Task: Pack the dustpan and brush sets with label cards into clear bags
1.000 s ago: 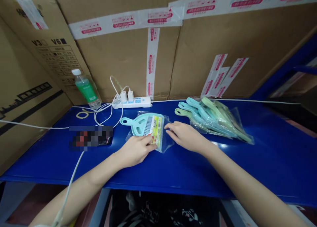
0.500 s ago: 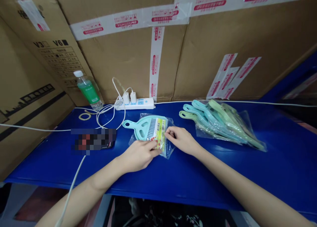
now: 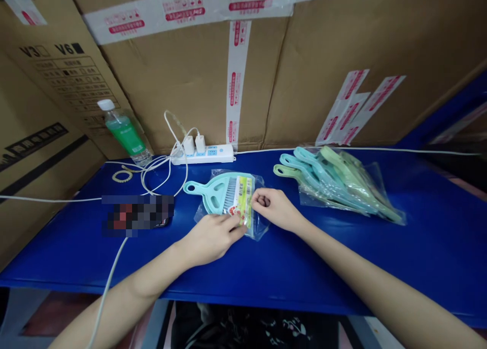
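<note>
A light-blue dustpan (image 3: 213,198) with a small grey-bristled brush lies flat in a clear plastic bag (image 3: 261,231), its handle pointing left. A yellow-green label (image 3: 245,189) with red print covers the brush's right part. My left hand (image 3: 215,237) rests on the lower edge of the package, fingers stretched over the label and a little apart. At the label's right edge my right hand (image 3: 277,208) is closed, thumb and curled fingers pinched together at the bag; the exact grip is partly hidden.
Several bagged green and blue dustpans (image 3: 335,181) lie in a pile at right. A power strip (image 3: 213,154) with plugged chargers, tangled white cables (image 3: 158,174), a green-labelled bottle (image 3: 127,136), a coiled ring (image 3: 122,176) and a blurred-out dark object (image 3: 162,209) are at left. Cardboard (image 3: 182,85) walls the back.
The camera view has shifted slightly, so the background sits higher and further left. My right hand's fingers are curled a little more at the label's edge; my left hand stays on the package.
</note>
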A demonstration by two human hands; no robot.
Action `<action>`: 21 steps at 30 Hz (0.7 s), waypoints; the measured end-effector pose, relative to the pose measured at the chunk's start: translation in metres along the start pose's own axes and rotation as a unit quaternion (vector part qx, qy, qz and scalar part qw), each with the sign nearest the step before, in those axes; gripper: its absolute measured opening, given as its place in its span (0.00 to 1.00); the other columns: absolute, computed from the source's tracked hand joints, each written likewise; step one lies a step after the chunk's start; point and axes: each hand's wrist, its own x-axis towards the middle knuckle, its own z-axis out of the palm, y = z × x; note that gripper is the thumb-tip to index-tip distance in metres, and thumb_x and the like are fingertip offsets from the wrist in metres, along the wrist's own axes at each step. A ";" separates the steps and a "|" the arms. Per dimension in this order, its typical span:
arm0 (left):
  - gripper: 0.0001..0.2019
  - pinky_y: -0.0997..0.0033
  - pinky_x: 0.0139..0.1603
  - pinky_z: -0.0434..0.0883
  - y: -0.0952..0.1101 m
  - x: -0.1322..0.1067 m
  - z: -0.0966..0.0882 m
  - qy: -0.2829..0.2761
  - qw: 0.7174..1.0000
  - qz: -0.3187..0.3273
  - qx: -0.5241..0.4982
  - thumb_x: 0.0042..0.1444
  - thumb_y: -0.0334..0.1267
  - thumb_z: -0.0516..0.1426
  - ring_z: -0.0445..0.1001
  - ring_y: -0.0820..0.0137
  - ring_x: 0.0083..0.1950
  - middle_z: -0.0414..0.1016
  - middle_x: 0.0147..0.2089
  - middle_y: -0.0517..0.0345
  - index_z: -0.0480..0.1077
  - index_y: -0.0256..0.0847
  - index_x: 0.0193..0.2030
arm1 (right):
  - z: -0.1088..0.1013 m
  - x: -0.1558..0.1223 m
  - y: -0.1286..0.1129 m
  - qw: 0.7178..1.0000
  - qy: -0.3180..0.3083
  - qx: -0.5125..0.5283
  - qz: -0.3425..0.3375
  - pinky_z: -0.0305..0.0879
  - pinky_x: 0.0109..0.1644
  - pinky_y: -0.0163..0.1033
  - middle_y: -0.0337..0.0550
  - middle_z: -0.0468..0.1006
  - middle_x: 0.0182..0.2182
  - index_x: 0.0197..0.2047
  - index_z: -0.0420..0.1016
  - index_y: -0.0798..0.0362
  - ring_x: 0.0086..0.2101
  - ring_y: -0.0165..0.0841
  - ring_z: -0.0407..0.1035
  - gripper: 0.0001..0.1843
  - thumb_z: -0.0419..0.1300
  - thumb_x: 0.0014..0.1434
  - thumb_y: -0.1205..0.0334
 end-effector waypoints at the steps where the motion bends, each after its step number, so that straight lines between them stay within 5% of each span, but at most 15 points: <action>1: 0.12 0.71 0.31 0.72 0.000 0.000 0.000 0.009 1.000 0.000 0.002 0.60 0.28 0.49 0.74 0.69 0.33 0.72 0.37 0.54 0.69 0.37 0.49 | -0.001 0.001 0.001 1.000 0.000 0.011 -0.005 0.56 0.26 0.34 0.33 0.66 0.18 0.21 0.62 0.50 0.21 0.28 0.61 0.07 0.51 0.50 0.65; 9: 0.12 0.73 0.27 0.70 -0.001 -0.001 0.000 0.062 0.998 0.012 0.022 0.62 0.26 0.47 0.74 0.69 0.32 0.72 0.33 0.55 0.69 0.35 0.45 | -0.012 -0.001 0.013 0.986 -0.035 0.158 -0.051 0.58 0.29 0.36 0.38 0.70 0.24 0.27 0.70 0.52 0.23 0.29 0.60 0.14 0.52 0.55 0.52; 13: 0.12 0.72 0.25 0.69 -0.002 0.000 -0.001 0.100 0.994 0.023 0.022 0.62 0.25 0.46 0.73 0.71 0.29 0.72 0.31 0.57 0.69 0.35 0.42 | -0.013 -0.003 0.017 0.993 -0.039 0.073 -0.079 0.57 0.28 0.36 0.37 0.67 0.25 0.41 0.78 0.52 0.22 0.28 0.57 0.16 0.51 0.58 0.58; 21: 0.11 0.73 0.24 0.68 -0.001 0.001 -0.003 0.121 0.992 0.034 0.023 0.62 0.25 0.47 0.72 0.72 0.26 0.73 0.28 0.60 0.69 0.35 0.41 | 0.001 -0.009 0.016 0.992 -0.010 -0.046 -0.116 0.56 0.31 0.37 0.35 0.67 0.23 0.61 0.66 0.50 0.25 0.31 0.61 0.26 0.52 0.60 0.58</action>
